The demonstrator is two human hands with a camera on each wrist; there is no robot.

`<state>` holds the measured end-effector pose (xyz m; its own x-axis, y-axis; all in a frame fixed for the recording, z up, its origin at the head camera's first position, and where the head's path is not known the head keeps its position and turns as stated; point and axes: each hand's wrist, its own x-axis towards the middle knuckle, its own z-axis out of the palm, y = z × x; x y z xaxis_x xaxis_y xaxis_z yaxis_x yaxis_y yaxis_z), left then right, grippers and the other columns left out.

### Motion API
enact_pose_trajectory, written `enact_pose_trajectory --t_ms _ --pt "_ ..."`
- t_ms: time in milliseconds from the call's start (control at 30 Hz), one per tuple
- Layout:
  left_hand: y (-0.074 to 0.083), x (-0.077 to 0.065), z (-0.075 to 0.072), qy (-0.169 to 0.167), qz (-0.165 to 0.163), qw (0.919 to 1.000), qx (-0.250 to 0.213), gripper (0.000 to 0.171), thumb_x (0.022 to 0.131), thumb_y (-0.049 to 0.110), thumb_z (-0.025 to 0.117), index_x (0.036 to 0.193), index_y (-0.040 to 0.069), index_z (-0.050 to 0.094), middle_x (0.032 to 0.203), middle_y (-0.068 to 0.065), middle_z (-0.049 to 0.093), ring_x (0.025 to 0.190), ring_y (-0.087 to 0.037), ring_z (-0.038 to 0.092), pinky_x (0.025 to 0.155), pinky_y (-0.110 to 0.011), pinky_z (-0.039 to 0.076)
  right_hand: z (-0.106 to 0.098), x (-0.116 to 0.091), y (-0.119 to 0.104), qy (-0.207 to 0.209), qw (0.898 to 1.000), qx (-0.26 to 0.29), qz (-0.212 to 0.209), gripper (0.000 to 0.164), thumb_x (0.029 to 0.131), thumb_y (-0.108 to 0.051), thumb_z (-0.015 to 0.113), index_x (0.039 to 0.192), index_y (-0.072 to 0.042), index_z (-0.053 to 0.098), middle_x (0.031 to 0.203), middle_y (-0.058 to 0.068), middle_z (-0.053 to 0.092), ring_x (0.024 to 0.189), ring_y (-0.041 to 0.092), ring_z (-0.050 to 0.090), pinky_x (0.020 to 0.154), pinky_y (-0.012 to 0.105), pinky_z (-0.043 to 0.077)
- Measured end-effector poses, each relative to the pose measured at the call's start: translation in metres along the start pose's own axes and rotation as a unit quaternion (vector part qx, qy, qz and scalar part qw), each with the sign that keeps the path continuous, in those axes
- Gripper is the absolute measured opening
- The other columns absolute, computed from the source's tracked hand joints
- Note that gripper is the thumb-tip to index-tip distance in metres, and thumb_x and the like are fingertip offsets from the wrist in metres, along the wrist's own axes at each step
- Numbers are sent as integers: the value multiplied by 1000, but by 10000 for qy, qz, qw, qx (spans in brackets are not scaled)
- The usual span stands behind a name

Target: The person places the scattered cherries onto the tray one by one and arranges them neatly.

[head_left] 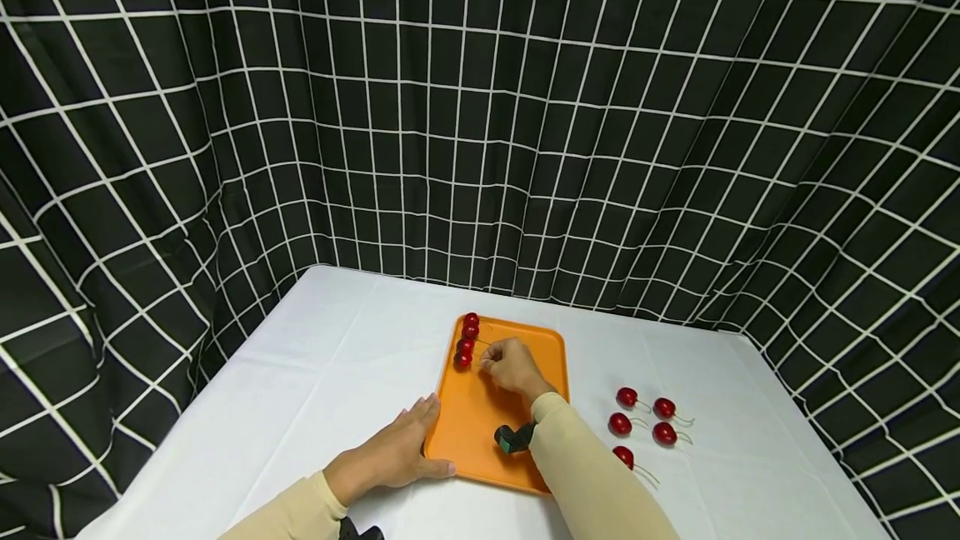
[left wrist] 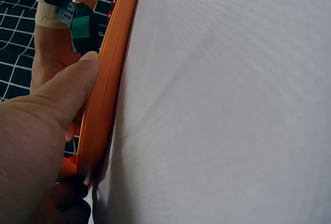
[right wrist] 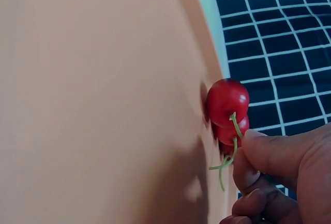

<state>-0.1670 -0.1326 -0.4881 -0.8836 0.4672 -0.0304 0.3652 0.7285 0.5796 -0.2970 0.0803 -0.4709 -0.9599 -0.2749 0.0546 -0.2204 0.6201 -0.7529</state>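
Note:
Several red cherries with stems form a row along the left side of an orange tray (head_left: 480, 457), toward its far corner. My right hand (head_left: 512, 367) is over the tray beside that row. Its thumb and fingertip pinch the green stem of the nearest cherry (right wrist: 226, 101), whose fruit sits at the tray surface by the left rim. Behind this cherry, others are partly hidden in the right wrist view. At the tray's near left corner my left hand (head_left: 401, 444) holds on, thumb along the front rim and fingers against the left side.
To the right of the tray, several more cherries (head_left: 664, 433) with stems lie loose on the white tablecloth (head_left: 360, 340). A black curtain (head_left: 525, 107) with a white grid surrounds the table's back and sides.

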Motion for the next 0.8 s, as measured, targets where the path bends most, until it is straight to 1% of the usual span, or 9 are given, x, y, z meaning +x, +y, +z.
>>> enact_pose_trajectory --t_ms 200,433,667,800 --pt "-1 0 0 35 6 10000 -6 103 81 58 69 147 -10 27 154 -23 20 141 -36 18 112 -51 18 4 2 0 -33 10000 9 51 10 89 -3 69 79 -6 69 65 2 60 51 13 51 51 24 44" --pt "-2 0 2 28 -15 10000 58 104 80 60 68 147 -9 28 154 -23 22 141 -36 20 112 -51 19 6 2 2 73 9999 -103 66 10 87 -5 71 78 -8 70 66 0 60 55 15 51 51 25 43" --pt "-2 0 3 19 -24 10000 -2 104 80 60 68 147 -9 27 154 -22 21 141 -36 19 112 -52 18 8 3 2 104 9999 -124 53 4 87 -7 72 82 -6 72 71 -1 62 61 15 53 57 26 47" --pt "-2 0 2 24 -36 10000 -24 104 80 59 68 147 -9 27 154 -22 21 141 -36 19 112 -51 18 6 2 3 120 9996 -267 -12 4 86 -9 73 83 -7 72 73 -3 63 65 15 54 61 27 48"
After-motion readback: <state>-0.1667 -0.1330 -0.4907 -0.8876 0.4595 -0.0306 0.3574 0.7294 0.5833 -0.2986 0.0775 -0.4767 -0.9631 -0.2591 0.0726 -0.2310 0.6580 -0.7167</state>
